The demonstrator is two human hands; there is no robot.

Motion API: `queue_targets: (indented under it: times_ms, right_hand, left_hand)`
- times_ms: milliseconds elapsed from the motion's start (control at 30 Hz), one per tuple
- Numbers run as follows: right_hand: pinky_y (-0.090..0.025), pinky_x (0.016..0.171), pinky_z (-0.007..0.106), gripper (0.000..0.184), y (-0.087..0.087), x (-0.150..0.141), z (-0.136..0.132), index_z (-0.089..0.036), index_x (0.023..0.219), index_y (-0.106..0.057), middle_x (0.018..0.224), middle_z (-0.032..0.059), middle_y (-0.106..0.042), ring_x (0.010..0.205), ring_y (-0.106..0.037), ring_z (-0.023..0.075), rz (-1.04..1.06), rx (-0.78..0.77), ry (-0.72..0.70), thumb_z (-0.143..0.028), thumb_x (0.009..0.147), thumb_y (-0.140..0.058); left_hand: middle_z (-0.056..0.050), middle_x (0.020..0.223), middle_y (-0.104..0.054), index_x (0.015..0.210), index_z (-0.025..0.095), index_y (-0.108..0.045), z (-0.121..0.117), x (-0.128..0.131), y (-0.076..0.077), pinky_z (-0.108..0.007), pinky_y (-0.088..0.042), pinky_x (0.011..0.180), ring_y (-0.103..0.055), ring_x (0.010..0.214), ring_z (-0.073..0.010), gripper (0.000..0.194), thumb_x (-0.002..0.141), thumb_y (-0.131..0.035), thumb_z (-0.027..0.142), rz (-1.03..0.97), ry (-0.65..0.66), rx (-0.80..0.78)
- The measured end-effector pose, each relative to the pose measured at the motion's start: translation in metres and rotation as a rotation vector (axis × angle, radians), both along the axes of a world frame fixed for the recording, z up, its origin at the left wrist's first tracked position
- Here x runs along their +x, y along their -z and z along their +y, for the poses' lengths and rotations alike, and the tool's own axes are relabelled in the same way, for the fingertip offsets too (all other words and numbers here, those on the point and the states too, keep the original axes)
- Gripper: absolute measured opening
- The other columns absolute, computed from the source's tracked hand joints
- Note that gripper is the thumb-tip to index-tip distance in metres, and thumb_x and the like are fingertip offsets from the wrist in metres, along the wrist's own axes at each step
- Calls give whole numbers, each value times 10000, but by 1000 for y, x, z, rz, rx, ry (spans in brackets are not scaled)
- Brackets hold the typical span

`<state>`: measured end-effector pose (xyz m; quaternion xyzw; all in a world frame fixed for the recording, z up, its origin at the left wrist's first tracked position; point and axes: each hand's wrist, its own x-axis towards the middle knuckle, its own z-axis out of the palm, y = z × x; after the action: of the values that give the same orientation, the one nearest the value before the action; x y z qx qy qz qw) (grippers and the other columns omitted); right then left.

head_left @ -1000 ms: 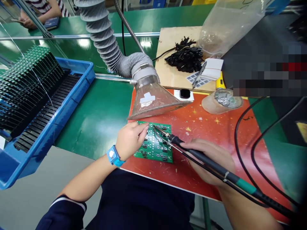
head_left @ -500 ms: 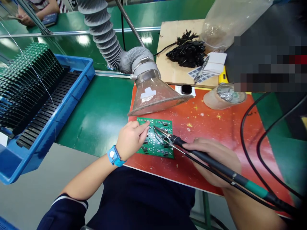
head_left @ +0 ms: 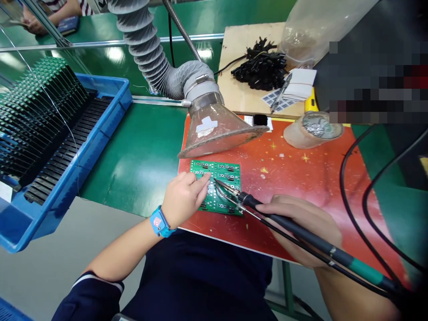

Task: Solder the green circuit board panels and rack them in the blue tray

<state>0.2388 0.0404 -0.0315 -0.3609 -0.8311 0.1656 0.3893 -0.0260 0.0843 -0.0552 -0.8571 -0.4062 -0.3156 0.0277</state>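
A green circuit board [head_left: 214, 196] with rows of small parts lies on the red mat. My left hand [head_left: 185, 196] is over its left side, the index finger stretched to the board and the other fingers curled under. Whether something small is pinched there is hidden. In my right hand [head_left: 301, 223] is a black-and-green soldering iron [head_left: 284, 219], held like a pen. A thin curved solder feed tube [head_left: 249, 210] runs along it. The iron's tip meets the board just right of my left fingertip, or hovers very close above it.
A clear fume hood [head_left: 217, 129] on a grey hose [head_left: 142, 49] hangs just beyond the board. Upright boards fill a blue tray [head_left: 103, 129] at left. Black parts [head_left: 261, 67] lie on a wooden board; a foil-topped cup [head_left: 312, 130] stands at right. Another person's arms [head_left: 63, 11] show far left.
My left fingertip and the soldering iron's tip have both shifted slightly nearer to me along the circuit board. The whole view has tilted a little.
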Motion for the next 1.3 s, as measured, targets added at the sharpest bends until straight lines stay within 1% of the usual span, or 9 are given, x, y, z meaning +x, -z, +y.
queue_targets:
  times_ms: [167, 333, 500, 567, 633, 700, 833, 1100, 1300]
  right_hand:
    - [-499, 580, 266, 186, -1, 0, 2, -211, 1125, -582, 792, 43, -613, 663, -612, 139, 13, 35, 67, -103, 981, -537]
    - [-513, 609, 267, 192, 4, -2, 5, -206, 1133, -587, 824, 45, -641, 677, -628, 141, -6, 46, 87, -105, 971, -571]
    - [-507, 605, 264, 184, 1, -5, 6, -203, 1127, -595, 822, 37, -645, 675, -627, 140, -3, 48, 84, -107, 970, -574]
    - [-504, 616, 250, 131, -3, -5, 4, -188, 1111, -606, 823, 37, -644, 681, -624, 129, -2, 83, 120, -135, 997, -572]
    - [-511, 637, 235, 76, -6, -4, 1, -178, 1080, -613, 827, 38, -642, 702, -630, 121, -12, 106, 163, -164, 1021, -567]
    - [-509, 625, 233, 74, -7, -3, -2, -173, 1074, -610, 819, 40, -637, 699, -632, 119, -17, 95, 157, -155, 1019, -563]
    - [-492, 579, 248, 224, -5, 0, -7, -184, 1143, -590, 790, 39, -617, 676, -617, 125, -2, 25, 66, -68, 959, -538]
    - [-489, 621, 237, 251, -3, -6, -9, -180, 1150, -572, 799, 31, -608, 697, -601, 109, 9, 27, 34, -36, 953, -515]
    - [-491, 607, 248, 246, -3, -5, -13, -186, 1142, -574, 792, 32, -604, 686, -603, 118, 11, 10, 54, -40, 951, -523]
  left_hand:
    - [-38, 723, -503, 1165, 46, -734, 4, 2, 2, -291, -419, 609, -486, 656, -161, 308, 1066, -481, 191, -42, -70, -11]
    - [-40, 729, -489, 1157, 59, -734, 9, 3, 5, -290, -435, 619, -486, 666, -166, 313, 1070, -470, 203, -19, -83, -32]
    - [-58, 820, -493, 1343, -50, -590, 1, -4, 4, -267, -493, 650, -507, 726, -148, 384, 1024, -418, 78, -94, -76, -137]
    - [-72, 868, -508, 1376, -37, -565, -5, -7, 3, -252, -518, 697, -519, 779, -139, 403, 1004, -428, 35, -173, -28, -169]
    - [-57, 870, -513, 1336, 26, -611, -12, -9, 2, -233, -514, 710, -518, 775, -122, 363, 998, -478, 21, -234, 10, -175]
    - [-28, 826, -514, 1239, 77, -665, -17, -10, 1, -221, -491, 685, -514, 735, -105, 273, 994, -552, 39, -265, 14, -174]
    - [-10, 764, -495, 1150, 117, -724, -20, -8, 2, -226, -432, 618, -484, 684, -107, 189, 1000, -608, 118, -256, -59, -161]
    - [-5, 727, -443, 1111, 109, -757, -17, -6, 4, -241, -383, 581, -434, 641, -115, 189, 999, -606, 136, -223, -96, -103]
    - [-3, 723, -425, 1103, 98, -756, -18, -5, 3, -250, -360, 568, -425, 637, -115, 190, 1000, -600, 127, -245, -105, -89]
